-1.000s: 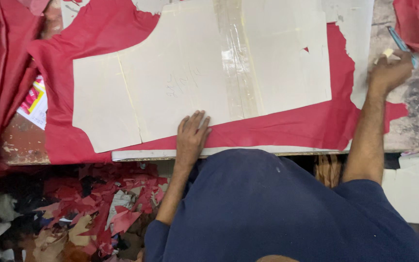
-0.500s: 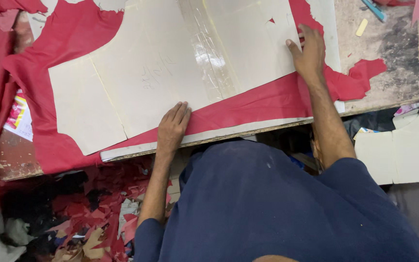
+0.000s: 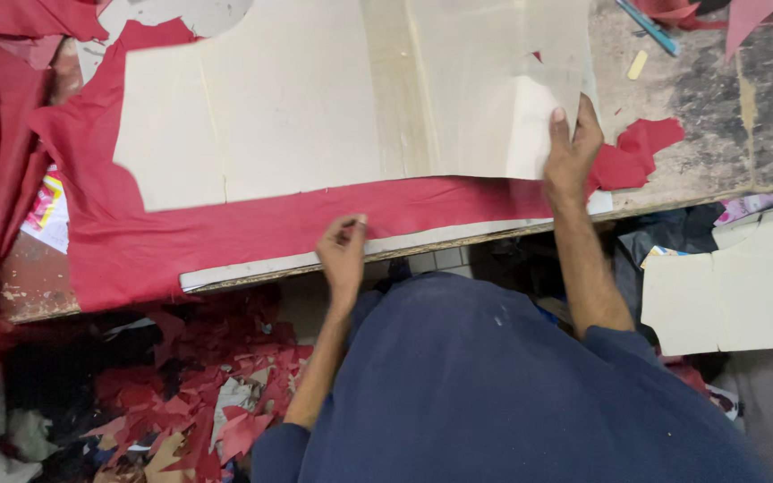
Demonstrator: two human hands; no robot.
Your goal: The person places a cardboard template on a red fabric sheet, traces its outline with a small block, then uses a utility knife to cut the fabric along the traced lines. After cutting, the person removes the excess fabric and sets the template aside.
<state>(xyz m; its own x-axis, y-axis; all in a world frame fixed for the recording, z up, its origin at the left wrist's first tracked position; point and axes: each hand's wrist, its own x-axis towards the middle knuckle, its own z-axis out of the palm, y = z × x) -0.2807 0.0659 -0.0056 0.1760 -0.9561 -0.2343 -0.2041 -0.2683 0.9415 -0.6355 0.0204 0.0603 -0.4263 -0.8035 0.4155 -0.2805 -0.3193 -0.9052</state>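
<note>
Right hand (image 3: 571, 154) has a closed grip on the lower right corner of the large cream paper pattern sheet (image 3: 315, 98): thumb on top, fingers curled under the edge, corner lifted slightly off the cloth. Left hand (image 3: 344, 253) sits at the near table edge with fingers loosely pinched together, touching the lower edge of the red fabric piece (image 3: 225, 237); can't tell whether it actually has hold of the cloth. One pattern sheet on the table, lying flat across the one spread piece of red fabric, which sticks out below and left of it. A thin white board strip (image 3: 270, 266) shows under the fabric along the table edge. Worn wooden table (image 3: 717, 107) is bare on the right, with one small yellow chalk piece (image 3: 638, 64), one blue pen-like tool (image 3: 646, 25) and one loose red offcut (image 3: 650, 137). Second cream sheet (image 3: 735, 291) sits lower right, off the table. Pile of red scraps on the floor (image 3: 199, 402), too many to count.
</note>
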